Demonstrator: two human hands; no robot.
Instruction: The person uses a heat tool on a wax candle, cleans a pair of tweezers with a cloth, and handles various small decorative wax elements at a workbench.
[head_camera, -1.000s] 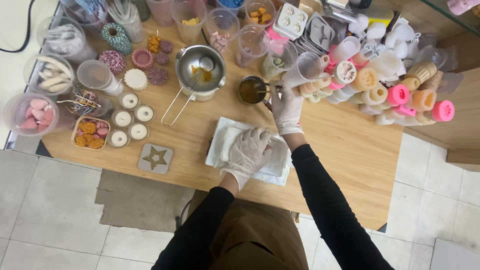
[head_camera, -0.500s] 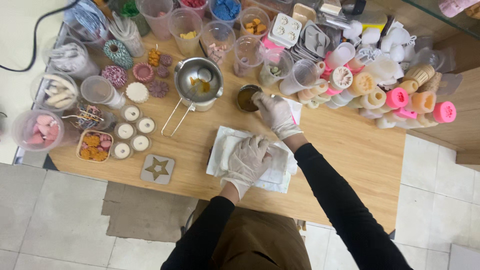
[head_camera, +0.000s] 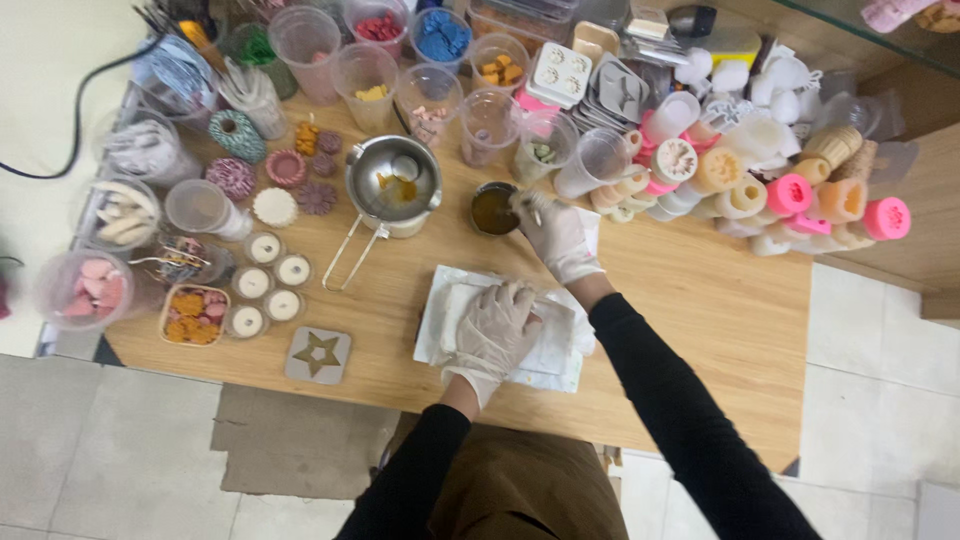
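- Nearest the body: left hand (head_camera: 497, 325), gloved, pressed flat on a white paper towel (head_camera: 452, 318) spread on the wooden counter (head_camera: 700, 320); fingers (head_camera: 515, 297) spread and extended, lying open on the sheet, closed on nothing.
- Paper towel roughly rectangular, long axis running left to right across the counter, slightly tilted, near the front edge.
- Just left of the towel: grey square mould with a star cutout (head_camera: 318, 355), flat on the counter.
- Farther out: right hand (head_camera: 557, 235), gloved, reaching forward from the black sleeve; fingers (head_camera: 532, 207) pinched on a thin stick-like tool (head_camera: 537, 214), too small to make out clearly, its long axis seeming to run toward and away from the body, tip at the rim of a small dark cup (head_camera: 493, 209).
- Small dark cup upright, holding brownish liquid, just beyond the towel and touching or nearly touching the right hand.
- Left of the cup: metal melting pot (head_camera: 394, 183) with yellow residue inside, its wire handle pointing down-left toward the front edge.
- Farther left: four small round white-filled tins (head_camera: 265, 285) in a cluster.
- Along the back: row of clear plastic cups (head_camera: 430, 95) with coloured contents.
- Far right: pile of pink, orange and cream cylindrical moulds (head_camera: 800, 195) lying on their sides.
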